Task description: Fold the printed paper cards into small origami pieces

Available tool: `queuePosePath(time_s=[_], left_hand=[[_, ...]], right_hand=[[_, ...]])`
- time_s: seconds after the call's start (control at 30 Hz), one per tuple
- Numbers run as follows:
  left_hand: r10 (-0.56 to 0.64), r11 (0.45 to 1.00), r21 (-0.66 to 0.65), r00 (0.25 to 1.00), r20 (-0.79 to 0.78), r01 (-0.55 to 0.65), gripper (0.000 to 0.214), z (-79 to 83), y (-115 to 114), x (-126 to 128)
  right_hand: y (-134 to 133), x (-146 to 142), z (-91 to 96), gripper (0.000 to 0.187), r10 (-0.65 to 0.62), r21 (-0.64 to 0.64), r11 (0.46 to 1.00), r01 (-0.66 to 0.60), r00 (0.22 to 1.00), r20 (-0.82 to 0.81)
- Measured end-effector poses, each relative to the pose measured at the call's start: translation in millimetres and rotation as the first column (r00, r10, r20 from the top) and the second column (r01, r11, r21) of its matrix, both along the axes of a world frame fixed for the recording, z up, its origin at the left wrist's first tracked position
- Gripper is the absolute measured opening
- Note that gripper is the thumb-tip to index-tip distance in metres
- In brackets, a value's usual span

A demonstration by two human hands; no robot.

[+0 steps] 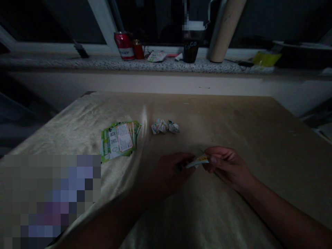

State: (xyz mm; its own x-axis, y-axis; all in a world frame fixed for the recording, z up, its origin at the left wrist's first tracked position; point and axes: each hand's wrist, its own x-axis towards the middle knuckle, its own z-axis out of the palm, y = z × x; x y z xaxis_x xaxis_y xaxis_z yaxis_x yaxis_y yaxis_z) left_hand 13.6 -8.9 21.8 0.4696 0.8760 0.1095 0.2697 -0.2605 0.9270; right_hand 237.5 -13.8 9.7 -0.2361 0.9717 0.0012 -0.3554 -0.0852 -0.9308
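Both of my hands meet over the middle of a table covered with a shiny beige cloth. My left hand and my right hand each pinch an end of a small printed paper slip held between them. Further out on the cloth lies a fanned stack of green and white paper slips. To its right sit two small folded paper pieces, side by side.
A speckled stone sill runs along the back with a red can, a small dark red jar, a dark cup with a white lid, a cardboard tube and yellow packaging. The scene is dim.
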Motion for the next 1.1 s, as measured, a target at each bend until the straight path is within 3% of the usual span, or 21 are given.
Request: queuePosePath(time_s=[0.07,0.2,0.33,0.47,0.67,0.83,1.0,1.1], left_hand=[[0.059,0.995,-0.076,0.996,-0.067,-0.064,0.027,-2.7,1,3],[0.186,0.947,-0.277,0.980,0.067,-0.161,0.031,-9.9,3,4],[0.225,0.924,-0.347,0.963,0.147,-0.163,0.034,-12.6,4,6],[0.138,0.930,-0.365,0.958,0.253,-0.038,0.029,-13.2,3,7],[0.040,0.941,-0.338,0.981,0.191,0.028,0.032,-14.8,4,4],[-0.013,0.891,-0.431,0.958,0.286,0.141,0.040,-15.7,2,7],[-0.059,0.841,-0.492,0.943,0.327,0.223,0.044,-17.1,0,8],[-0.128,0.852,-0.445,0.933,0.336,0.276,0.048,-18.2,1,6]], right_hand=[[1,0,-0.8,0.023,-0.062,0.017,0.998,0.061,0.997,0.043],[-1,1,-1.2,0.023,-0.178,0.090,0.983,0.161,0.953,0.244],[-6,-5,-0.4,0.021,-0.007,-0.004,1.000,0.009,0.960,0.281],[-7,-9,-1.0,0.019,0.026,-0.052,0.999,-0.013,0.963,0.268],[-3,-5,-0.4,0.019,0.029,-0.048,0.999,-0.018,0.972,0.235],[-4,-8,-1.2,0.015,0.057,-0.095,0.995,-0.039,0.980,0.191],[-2,-12,-2.4,0.019,-0.078,-0.086,0.991,0.097,0.975,0.208],[-1,-12,-3.2,0.017,-0.148,-0.055,0.985,0.162,0.969,0.197]])
